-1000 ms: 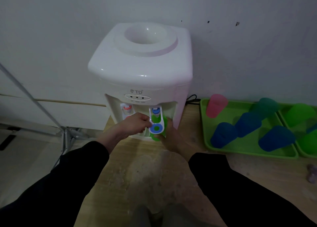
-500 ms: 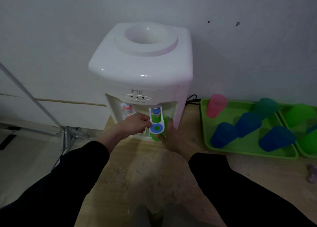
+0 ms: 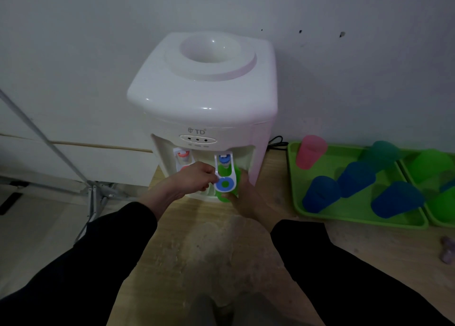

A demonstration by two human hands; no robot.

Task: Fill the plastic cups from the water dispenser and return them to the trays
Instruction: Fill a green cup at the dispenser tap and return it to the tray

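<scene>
My right hand (image 3: 248, 199) grips the green cup (image 3: 235, 177) under the blue tap (image 3: 224, 184) so the water falls in. My left hand (image 3: 194, 178), just beside it, pinches the tap to press it. The tray (image 3: 344, 156) waits on the surface, to the right of my hands.

The green cup (image 3: 236, 175) sits mostly hidden behind the tap lever (image 3: 230, 186) and right hand (image 3: 248, 200); the far tray (image 3: 440, 223) is cut off at the right edge.

The left arm (image 3: 110, 247) and right arm (image 3: 332, 264) stretch forward. The left hand (image 3: 194, 179) pinches the white, blue-ringed tap lever (image 3: 225, 184); the right hand (image 3: 248, 200) grips a green plastic cup (image 3: 224, 170).
</scene>
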